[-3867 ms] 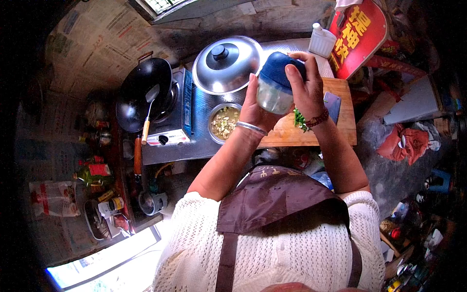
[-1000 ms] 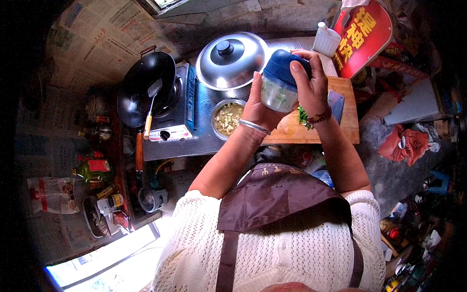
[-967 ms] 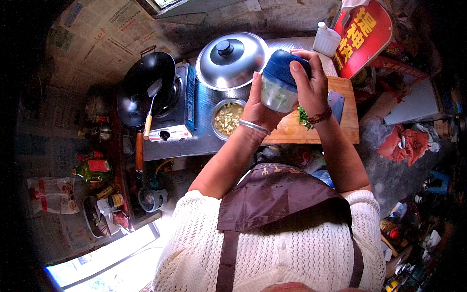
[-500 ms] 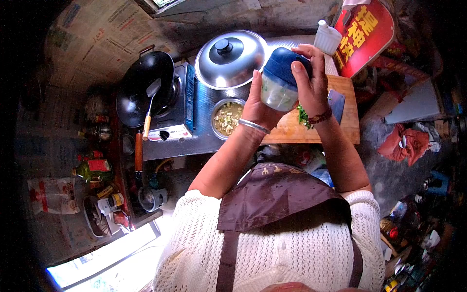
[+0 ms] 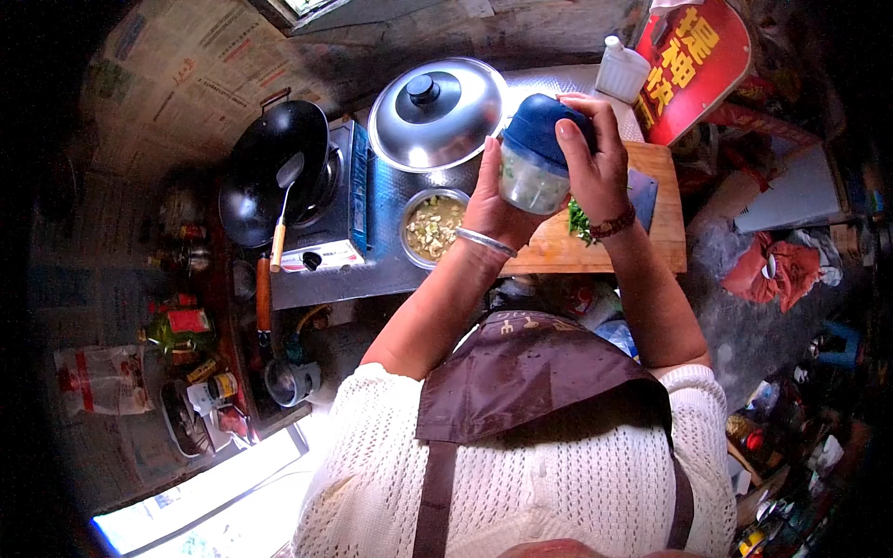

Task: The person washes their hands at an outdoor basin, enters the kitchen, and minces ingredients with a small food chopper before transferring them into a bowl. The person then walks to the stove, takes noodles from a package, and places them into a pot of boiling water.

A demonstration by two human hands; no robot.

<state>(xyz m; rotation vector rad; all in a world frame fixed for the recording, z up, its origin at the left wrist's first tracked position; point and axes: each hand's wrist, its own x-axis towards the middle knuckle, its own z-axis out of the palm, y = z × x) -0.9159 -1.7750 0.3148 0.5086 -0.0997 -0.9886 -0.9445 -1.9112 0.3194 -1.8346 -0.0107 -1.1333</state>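
I hold a small chopper jar (image 5: 532,167) with a clear cup and a blue lid up over the counter. My left hand (image 5: 491,206) cups the clear lower part, which has green and white bits inside. My right hand (image 5: 593,160) wraps over the blue lid from the right. Under the jar lies a wooden cutting board (image 5: 660,232) with chopped greens (image 5: 579,221) and a cleaver (image 5: 642,193). A metal bowl (image 5: 429,226) of chopped pale food stands just left of my left wrist.
A domed steel lid (image 5: 437,112) rests behind the bowl. A black wok (image 5: 270,167) with a spatula (image 5: 282,216) sits on a portable gas stove (image 5: 335,232) at the left. A white bottle (image 5: 619,70) and red sign (image 5: 693,65) stand at the back right. Bottles and jars crowd the left shelf.
The jar stays in both hands at about the same spot; it has tipped and shifted only slightly, and the green bits inside have moved about. The view has drifted a little.
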